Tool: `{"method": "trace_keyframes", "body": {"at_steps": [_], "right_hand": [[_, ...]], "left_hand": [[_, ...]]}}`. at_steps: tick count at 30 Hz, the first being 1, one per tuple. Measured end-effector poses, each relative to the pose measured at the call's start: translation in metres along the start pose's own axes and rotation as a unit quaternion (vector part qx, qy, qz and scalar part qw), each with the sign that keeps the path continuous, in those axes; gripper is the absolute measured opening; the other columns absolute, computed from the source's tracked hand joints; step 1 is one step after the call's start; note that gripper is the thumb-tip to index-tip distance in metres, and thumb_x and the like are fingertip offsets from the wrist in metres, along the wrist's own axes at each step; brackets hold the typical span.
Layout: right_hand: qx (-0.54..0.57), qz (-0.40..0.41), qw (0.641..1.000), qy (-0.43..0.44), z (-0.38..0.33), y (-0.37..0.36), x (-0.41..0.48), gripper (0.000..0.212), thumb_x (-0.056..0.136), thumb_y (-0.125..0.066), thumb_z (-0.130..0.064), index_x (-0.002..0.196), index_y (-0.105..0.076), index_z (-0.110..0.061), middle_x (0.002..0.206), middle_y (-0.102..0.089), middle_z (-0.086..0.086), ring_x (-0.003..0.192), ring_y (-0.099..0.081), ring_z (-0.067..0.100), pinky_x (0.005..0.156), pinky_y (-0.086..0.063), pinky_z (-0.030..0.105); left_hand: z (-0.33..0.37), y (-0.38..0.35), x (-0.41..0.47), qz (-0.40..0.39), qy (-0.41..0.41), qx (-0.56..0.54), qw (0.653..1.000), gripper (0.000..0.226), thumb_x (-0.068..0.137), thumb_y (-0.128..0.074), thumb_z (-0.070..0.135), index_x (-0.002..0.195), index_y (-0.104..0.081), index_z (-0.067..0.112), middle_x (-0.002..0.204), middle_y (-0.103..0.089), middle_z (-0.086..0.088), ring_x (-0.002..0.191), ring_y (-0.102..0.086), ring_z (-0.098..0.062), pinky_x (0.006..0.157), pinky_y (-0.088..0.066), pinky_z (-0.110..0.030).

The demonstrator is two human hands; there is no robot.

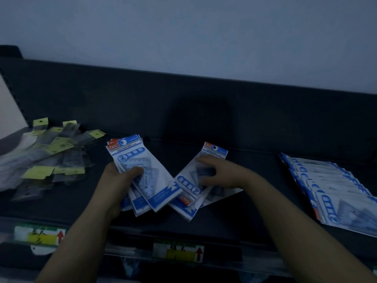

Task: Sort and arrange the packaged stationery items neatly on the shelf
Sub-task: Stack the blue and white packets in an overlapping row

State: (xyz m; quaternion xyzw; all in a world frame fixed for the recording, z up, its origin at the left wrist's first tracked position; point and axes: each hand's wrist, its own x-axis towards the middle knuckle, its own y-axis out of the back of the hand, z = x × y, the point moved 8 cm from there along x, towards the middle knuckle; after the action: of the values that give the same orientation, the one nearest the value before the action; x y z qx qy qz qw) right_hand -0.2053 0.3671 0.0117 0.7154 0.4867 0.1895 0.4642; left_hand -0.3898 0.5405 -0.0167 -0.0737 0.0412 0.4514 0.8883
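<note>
Left hand [120, 180] is gripping a fan [142, 176] of blue-and-white geometry packs, its thumb lying across the front one and its fingers curling behind, and is holding them tilted just above the shelf [255, 176], left of its middle. Right hand [220, 172] is reaching over the loose packs [189, 195] lying at the middle of the shelf, its fingers bending over the top one and its thumb pressing on the near side, so it is pinching that pack; blur is hiding finer detail. Dark and wide, the shelf is running across the whole view, with a dark back panel [183, 103] rising behind it and a pale wall [204, 33] showing above. A row [330, 193] of the same blue packs is lying overlapped like tiles at the right end of the shelf, reaching from near the back to the front edge, well apart from both hands. A heap [51, 160] of clear packs with yellow header cards is sprawling over the left end, near the fan but apart from it. Crossing one another, the loose packs are pointing their headers different ways, one toward the back and one toward the front edge, and are sitting just beside the fan. A left label [38, 234] and a middle label [178, 252], each showing a red arrow, are sitting in the strip on the front edge.
</note>
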Motion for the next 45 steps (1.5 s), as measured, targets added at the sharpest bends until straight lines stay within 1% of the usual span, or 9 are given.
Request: {"method": "trace_keyframes", "body": {"at_steps": [7, 13, 17, 21, 25, 31, 34, 38, 45], "right_hand": [[-0.05, -0.024, 0.997, -0.048, 0.013, -0.002, 0.018, 0.086, 0.065, -0.075, -0.06, 0.139, -0.034, -0.044, 0.148, -0.022, -0.012, 0.139, -0.02, 0.017, 0.113, -0.028, 0.042], [-0.057, 0.03, 0.997, -0.04, 0.014, 0.005, 0.015, 0.055, 0.061, -0.079, -0.06, 0.092, -0.049, -0.025, 0.109, -0.038, -0.007, 0.099, -0.043, 0.012, 0.083, -0.044, 0.029], [0.09, 0.162, 0.982, -0.032, 0.016, 0.034, 0.003, 0.032, 0.079, -0.074, -0.037, 0.077, -0.057, -0.01, 0.073, -0.056, 0.002, 0.064, -0.051, 0.009, 0.052, -0.039, 0.019], [0.302, 0.281, 0.91, -0.049, 0.016, 0.051, -0.011, 0.019, 0.088, -0.066, -0.024, 0.091, -0.065, -0.005, 0.083, -0.07, 0.008, 0.067, -0.063, 0.013, 0.057, -0.049, 0.023], [0.401, 0.219, 0.888, -0.055, -0.008, 0.026, -0.005, 0.005, 0.087, -0.067, -0.016, 0.088, -0.063, -0.012, 0.085, -0.071, 0.006, 0.074, -0.066, 0.018, 0.068, -0.054, 0.033], [0.317, 0.205, 0.925, -0.044, -0.014, -0.002, 0.002, 0.011, 0.089, -0.065, -0.022, 0.096, -0.063, -0.014, 0.094, -0.069, 0.004, 0.087, -0.066, 0.02, 0.082, -0.056, 0.039], [0.103, 0.272, 0.952, -0.094, 0.02, 0.021, -0.007, 0.031, 0.091, -0.058, -0.032, 0.117, -0.062, -0.017, 0.117, -0.06, 0.002, 0.101, -0.059, 0.018, 0.083, -0.049, 0.031], [-0.025, 0.083, 0.992, -0.089, 0.031, -0.006, -0.001, 0.05, 0.093, -0.051, -0.044, 0.14, -0.044, -0.028, 0.149, -0.036, -0.002, 0.132, -0.04, 0.019, 0.111, -0.031, 0.043], [-0.013, 0.107, 0.994, 0.022, 0.001, 0.0, 0.006, 0.048, 0.088, -0.045, 0.005, 0.125, -0.061, -0.02, 0.145, -0.042, 0.003, 0.132, -0.037, 0.022, 0.109, -0.031, 0.038]], "left_hand": [[-0.004, 0.009, 0.001, -0.002, 0.009, -0.005, 1.0, 0.019, 0.086, -0.065, 0.003, 0.103, -0.059, 0.008, 0.097, -0.069, -0.015, 0.08, -0.067, -0.03, 0.064, -0.052, -0.035], [-0.004, 0.01, -0.001, -0.006, 0.006, -0.01, 1.0, 0.014, 0.086, -0.063, 0.001, 0.097, -0.061, 0.009, 0.092, -0.07, -0.013, 0.078, -0.068, -0.029, 0.064, -0.052, -0.035], [-0.003, 0.002, -0.004, -0.014, -0.01, -0.004, 1.0, 0.014, 0.087, -0.062, -0.001, 0.091, -0.062, 0.012, 0.088, -0.071, -0.011, 0.076, -0.068, -0.027, 0.065, -0.054, -0.035], [-0.01, -0.009, -0.002, -0.023, -0.001, 0.012, 1.0, 0.035, 0.085, -0.07, 0.014, 0.117, -0.055, 0.009, 0.108, -0.068, -0.015, 0.09, -0.069, -0.033, 0.078, -0.057, -0.047], [-0.012, -0.032, -0.004, -0.047, -0.017, 0.007, 0.999, 0.033, 0.091, -0.063, 0.023, 0.12, -0.054, 0.009, 0.11, -0.068, -0.014, 0.092, -0.069, -0.031, 0.077, -0.056, -0.045], [-0.009, -0.045, -0.009, -0.093, -0.06, 0.044, 0.993, 0.044, 0.081, -0.076, 0.02, 0.12, -0.058, 0.011, 0.11, -0.07, -0.01, 0.092, -0.071, -0.027, 0.076, -0.059, -0.044], [-0.009, -0.027, -0.003, -0.043, -0.057, 0.015, 0.997, 0.03, 0.085, -0.068, 0.005, 0.115, -0.062, 0.004, 0.102, -0.072, -0.013, 0.086, -0.071, -0.029, 0.068, -0.056, -0.035], [-0.008, -0.011, 0.002, 0.0, -0.037, -0.016, 0.999, 0.027, 0.086, -0.068, 0.006, 0.111, -0.06, 0.001, 0.1, -0.07, -0.016, 0.084, -0.069, -0.031, 0.067, -0.054, -0.035], [-0.01, 0.002, 0.006, 0.013, -0.024, -0.029, 0.999, 0.034, 0.084, -0.07, 0.008, 0.116, -0.058, 0.003, 0.104, -0.069, -0.016, 0.089, -0.068, -0.033, 0.071, -0.055, -0.04]]}}
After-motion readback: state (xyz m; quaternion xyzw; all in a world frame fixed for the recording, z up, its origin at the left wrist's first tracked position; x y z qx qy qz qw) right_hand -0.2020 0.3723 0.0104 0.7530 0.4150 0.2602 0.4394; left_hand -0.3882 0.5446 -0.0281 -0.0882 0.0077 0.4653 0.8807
